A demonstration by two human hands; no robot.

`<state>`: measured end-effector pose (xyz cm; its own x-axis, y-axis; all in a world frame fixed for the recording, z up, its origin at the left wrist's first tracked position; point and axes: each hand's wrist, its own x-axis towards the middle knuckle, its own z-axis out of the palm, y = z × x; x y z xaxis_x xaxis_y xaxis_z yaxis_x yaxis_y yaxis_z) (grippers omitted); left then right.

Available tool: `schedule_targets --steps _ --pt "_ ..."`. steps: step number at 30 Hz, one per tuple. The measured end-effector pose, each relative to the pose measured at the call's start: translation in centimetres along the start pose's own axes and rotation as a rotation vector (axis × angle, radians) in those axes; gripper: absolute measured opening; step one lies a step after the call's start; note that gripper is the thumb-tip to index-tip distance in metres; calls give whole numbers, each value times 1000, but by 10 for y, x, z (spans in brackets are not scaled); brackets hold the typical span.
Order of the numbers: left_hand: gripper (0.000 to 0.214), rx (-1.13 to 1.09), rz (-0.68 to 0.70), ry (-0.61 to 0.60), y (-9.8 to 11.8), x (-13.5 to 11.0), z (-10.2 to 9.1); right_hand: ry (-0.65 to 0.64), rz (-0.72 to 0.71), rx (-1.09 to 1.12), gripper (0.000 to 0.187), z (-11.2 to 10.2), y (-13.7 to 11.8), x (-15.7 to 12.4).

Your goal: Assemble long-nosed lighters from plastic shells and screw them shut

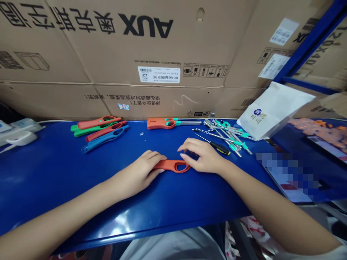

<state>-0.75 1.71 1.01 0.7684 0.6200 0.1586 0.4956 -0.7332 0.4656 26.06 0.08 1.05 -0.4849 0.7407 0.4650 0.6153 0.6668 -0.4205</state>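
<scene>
Left hand and right hand bare, with slender fingers and short, plain nails. Forearms bare and smooth along the whole visible length. At the right upper arm, edge of a white short sleeve. Lower down, between the arms, pale grey-white cloth of a garment, softly creased.

Straight ahead of me, the big cardboard box reads AUX upside down, with Chinese characters beside it. Its white label shows 25. The box on the right says 120X40.
</scene>
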Motion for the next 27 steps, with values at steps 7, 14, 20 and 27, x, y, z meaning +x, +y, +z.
schedule_targets --steps 7,14,20,27 --pt "25 -75 16 134 -17 3 13 -272 36 1 34 4 -2 1" --pt "32 -119 -4 155 -19 -3 17 -320 76 -45 32 1 -5 3" --pt "35 -133 -16 183 -20 -3 18 -315 34 -148 24 4 -12 4" --pt "59 -140 -69 253 -21 -3 21 97 229 -61 17 4 -5 1"
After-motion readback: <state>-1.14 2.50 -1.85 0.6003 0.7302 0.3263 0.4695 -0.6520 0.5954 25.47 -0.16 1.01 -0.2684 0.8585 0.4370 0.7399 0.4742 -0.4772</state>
